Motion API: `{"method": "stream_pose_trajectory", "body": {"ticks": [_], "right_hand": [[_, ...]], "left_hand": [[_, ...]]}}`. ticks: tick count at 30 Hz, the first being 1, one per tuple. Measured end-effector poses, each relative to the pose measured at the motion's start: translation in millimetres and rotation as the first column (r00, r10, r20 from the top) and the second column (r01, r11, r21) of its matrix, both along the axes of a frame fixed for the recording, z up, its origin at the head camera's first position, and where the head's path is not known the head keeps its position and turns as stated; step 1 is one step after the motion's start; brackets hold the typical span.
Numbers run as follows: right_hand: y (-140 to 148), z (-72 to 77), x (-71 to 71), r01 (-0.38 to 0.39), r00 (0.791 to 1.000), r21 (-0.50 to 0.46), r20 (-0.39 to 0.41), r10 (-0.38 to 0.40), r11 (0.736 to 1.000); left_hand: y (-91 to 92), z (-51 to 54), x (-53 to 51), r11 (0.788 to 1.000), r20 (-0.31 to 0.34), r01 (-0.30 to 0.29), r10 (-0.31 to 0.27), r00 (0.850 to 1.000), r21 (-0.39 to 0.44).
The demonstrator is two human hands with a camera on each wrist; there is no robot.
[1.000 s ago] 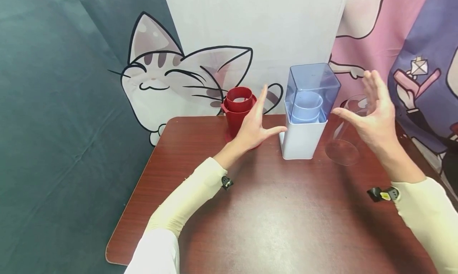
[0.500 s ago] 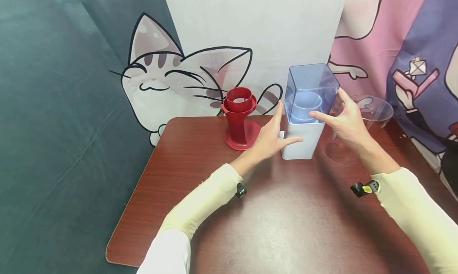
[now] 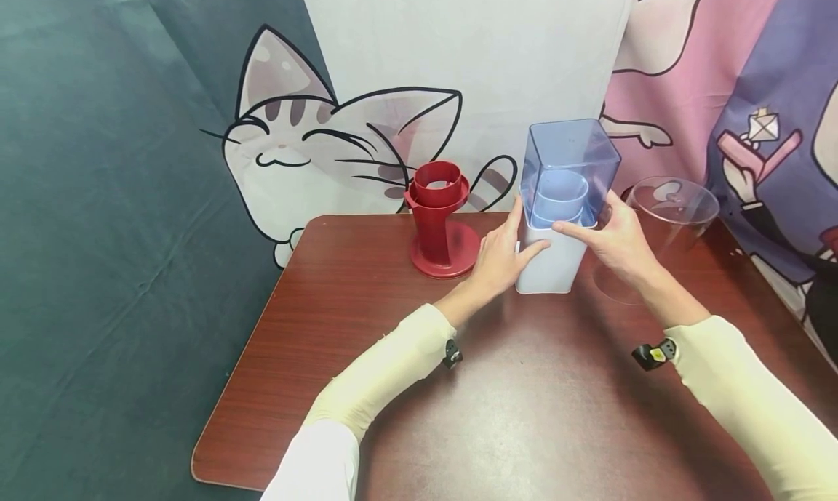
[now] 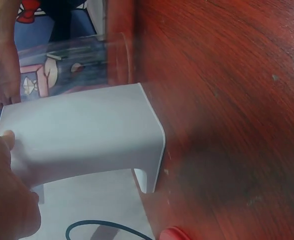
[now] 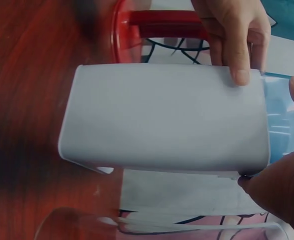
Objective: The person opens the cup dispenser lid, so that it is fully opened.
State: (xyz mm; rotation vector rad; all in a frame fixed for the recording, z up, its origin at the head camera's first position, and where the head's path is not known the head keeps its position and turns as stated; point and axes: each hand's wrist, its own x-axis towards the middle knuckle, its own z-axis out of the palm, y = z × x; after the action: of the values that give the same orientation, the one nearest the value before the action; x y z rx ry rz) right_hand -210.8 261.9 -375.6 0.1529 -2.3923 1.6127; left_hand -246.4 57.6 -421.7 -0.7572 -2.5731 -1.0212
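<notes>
As it stands upright near the far edge of the bench [image 3: 458, 392], right of the middle, the white container [image 3: 550, 268] carries a see-through blue top [image 3: 568, 146], with a cup-like shape [image 3: 561, 194] visible inside. Your left hand [image 3: 499, 262] holds the container's upper left side, thumb on its front face. Your right hand [image 3: 618, 243] curves about the right side at the seam; whether it presses firmly cannot be told. Should you load the top alone, it might part from the body, since no view shows how they join; uneven pressure could tip the tall form. Toward the bench's far right corner, a clear vessel [image 3: 669, 233] stands close enough that an outward elbow or knuckle might topple it. Leftward along the far edge, a red stand [image 3: 432, 232] could likewise be caught by your left hand swinging wide.
</notes>
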Motion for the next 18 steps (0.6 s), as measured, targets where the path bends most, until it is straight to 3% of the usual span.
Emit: {"method": "stream_pose_trajectory", "body": {"ticks": [10, 18], "right_hand": [[-5, -3.5, -2.0, 0.101, 0.995, 0.140, -0.017, -0.100, 0.985], [-16, -0.1, 10.5, 0.107, 0.994, 0.091, -0.038, -0.104, 0.990]], "left_hand": [[2.1, 4.9, 2.2, 0.999, -0.026, -0.031, 0.031, 0.999, -0.009], [-12.2, 9.8, 12.1, 1.000, -0.019, -0.020, 0.021, 1.000, 0.015]]}}
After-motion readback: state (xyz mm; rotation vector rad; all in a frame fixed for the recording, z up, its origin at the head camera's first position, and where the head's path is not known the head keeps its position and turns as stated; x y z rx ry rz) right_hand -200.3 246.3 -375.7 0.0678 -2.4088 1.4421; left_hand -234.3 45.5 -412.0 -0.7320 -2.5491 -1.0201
